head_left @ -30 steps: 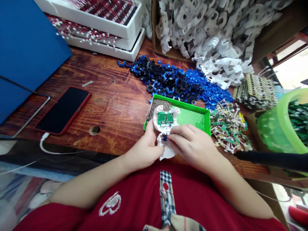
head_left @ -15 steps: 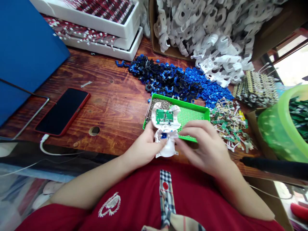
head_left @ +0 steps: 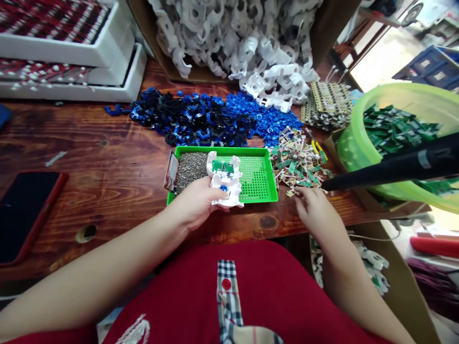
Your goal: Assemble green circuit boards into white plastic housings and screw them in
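Note:
My left hand [head_left: 199, 203] is closed on a white plastic housing [head_left: 229, 193], holding it above the green tray [head_left: 273, 188]. A green circuit board [head_left: 223, 167] sits in the housing's far part, and a small blue plastic piece [head_left: 224, 188] lies in the near part beside my thumb. Over on the right, my right hand [head_left: 317, 208] reaches to the near edge of a pile of small circuit boards with white connectors [head_left: 297, 165]. Its thumb and forefinger are apart, and the fingertips are at a small beige board [head_left: 292, 192].
Small metal screws [head_left: 191, 167] fill the tray's left side. Behind it lie black and blue plastic parts [head_left: 193, 117] and a carton of white housings [head_left: 236, 38]. A black rod [head_left: 387, 165] crosses in front of a light-green tub [head_left: 353, 138]. A phone [head_left: 28, 210] lies left.
My right hand has left the housing and moved right to the small circuit boards. My left hand still holds the housing. The camera view has turned to the right.

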